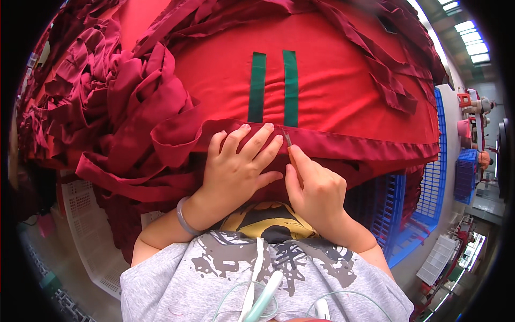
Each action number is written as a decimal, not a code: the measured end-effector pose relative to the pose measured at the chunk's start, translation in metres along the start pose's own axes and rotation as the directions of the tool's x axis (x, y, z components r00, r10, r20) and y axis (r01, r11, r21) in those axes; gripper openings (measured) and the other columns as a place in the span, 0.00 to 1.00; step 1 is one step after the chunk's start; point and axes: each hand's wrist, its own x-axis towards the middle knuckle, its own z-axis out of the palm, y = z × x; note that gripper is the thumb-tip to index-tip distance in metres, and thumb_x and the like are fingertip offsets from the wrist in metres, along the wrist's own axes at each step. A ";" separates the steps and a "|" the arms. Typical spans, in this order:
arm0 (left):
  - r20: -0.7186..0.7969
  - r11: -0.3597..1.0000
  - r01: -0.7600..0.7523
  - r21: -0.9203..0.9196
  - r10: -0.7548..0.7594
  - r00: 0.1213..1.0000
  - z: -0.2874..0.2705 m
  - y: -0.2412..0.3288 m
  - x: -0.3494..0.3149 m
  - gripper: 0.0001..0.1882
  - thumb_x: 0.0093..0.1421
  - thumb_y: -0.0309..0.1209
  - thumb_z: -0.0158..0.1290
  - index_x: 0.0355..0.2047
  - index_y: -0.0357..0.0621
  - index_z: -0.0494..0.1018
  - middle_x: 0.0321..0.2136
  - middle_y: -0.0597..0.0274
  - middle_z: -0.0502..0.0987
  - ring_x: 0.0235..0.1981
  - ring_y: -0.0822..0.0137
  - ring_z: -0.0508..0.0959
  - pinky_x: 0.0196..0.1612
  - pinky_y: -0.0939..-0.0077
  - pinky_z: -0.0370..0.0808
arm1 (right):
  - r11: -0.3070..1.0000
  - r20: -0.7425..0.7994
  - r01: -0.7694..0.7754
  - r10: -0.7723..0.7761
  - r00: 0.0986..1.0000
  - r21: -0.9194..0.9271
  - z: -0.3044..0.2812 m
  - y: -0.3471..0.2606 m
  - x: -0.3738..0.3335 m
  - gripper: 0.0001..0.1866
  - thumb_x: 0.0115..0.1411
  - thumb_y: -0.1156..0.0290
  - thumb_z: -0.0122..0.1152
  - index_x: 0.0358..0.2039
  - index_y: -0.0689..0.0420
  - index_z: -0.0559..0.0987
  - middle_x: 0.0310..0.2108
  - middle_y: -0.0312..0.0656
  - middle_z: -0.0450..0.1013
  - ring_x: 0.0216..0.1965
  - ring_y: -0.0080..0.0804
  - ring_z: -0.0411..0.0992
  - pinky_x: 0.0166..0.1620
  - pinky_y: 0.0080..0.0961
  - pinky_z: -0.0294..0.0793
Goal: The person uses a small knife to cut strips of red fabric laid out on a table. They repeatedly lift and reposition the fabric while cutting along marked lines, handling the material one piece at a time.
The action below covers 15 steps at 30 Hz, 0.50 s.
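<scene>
Bright red cloth (332, 70) is spread in front of me, with a dark red band (354, 146) running along its near edge. Two dark green strips (257, 86) lie side by side on the cloth, their lower ends meeting the band. My left hand (238, 161) rests on the band with its fingers spread, just below the left strip. Between the fingertips of my right hand (317, 185) is a slim tool (290, 150) with an orange-brown handle and a metal tip. That tip touches or nearly touches the band below the right strip; its exact shape is too small to tell.
A heap of crumpled dark red fabric strips (139, 102) covers the left side. More loose strips (391, 88) lie at the far right. Blue plastic crates (432, 182) stand at the right, and a white perforated basket (88, 231) at the lower left.
</scene>
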 end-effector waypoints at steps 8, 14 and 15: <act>0.022 1.000 0.010 -0.025 -0.009 1.000 -0.002 0.000 -0.002 0.32 0.52 0.56 0.56 0.56 0.63 0.72 0.59 0.73 0.69 0.54 0.62 0.66 0.56 0.58 0.59 | 0.997 -0.116 0.014 -0.005 0.993 0.076 -0.007 0.007 0.009 0.16 0.54 0.73 0.63 0.45 0.61 0.80 0.18 0.38 0.72 0.15 0.33 0.71 0.20 0.29 0.69; 0.027 0.999 0.019 -0.036 -0.018 0.999 -0.004 0.000 -0.001 0.32 0.52 0.55 0.57 0.56 0.62 0.72 0.59 0.73 0.68 0.54 0.62 0.66 0.57 0.59 0.59 | 0.998 -0.028 0.029 -0.027 0.999 0.057 0.000 0.000 0.004 0.15 0.55 0.72 0.62 0.44 0.60 0.81 0.17 0.37 0.71 0.14 0.30 0.70 0.19 0.27 0.67; 0.027 0.999 0.021 -0.032 -0.020 0.999 -0.004 0.001 -0.002 0.32 0.51 0.55 0.57 0.56 0.62 0.72 0.59 0.73 0.68 0.54 0.62 0.66 0.57 0.59 0.59 | 0.997 -0.041 0.030 -0.027 0.999 0.064 0.002 0.000 0.006 0.15 0.55 0.73 0.62 0.44 0.60 0.81 0.17 0.37 0.71 0.14 0.30 0.70 0.19 0.27 0.68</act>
